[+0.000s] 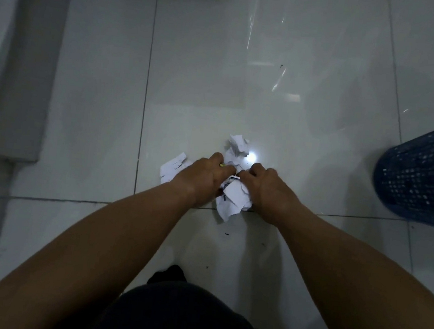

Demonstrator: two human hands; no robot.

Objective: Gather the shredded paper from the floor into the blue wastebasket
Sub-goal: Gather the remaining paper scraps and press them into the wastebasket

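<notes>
While the left hand and right hand press together, fingers curled on the torn white paper scraps, gathering is underway; next, lift them toward the blue mesh plastic wastebasket.

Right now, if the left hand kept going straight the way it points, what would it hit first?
Probably the crumpled paper pieces just beyond the left hand; past them only bare floor shows.
</notes>
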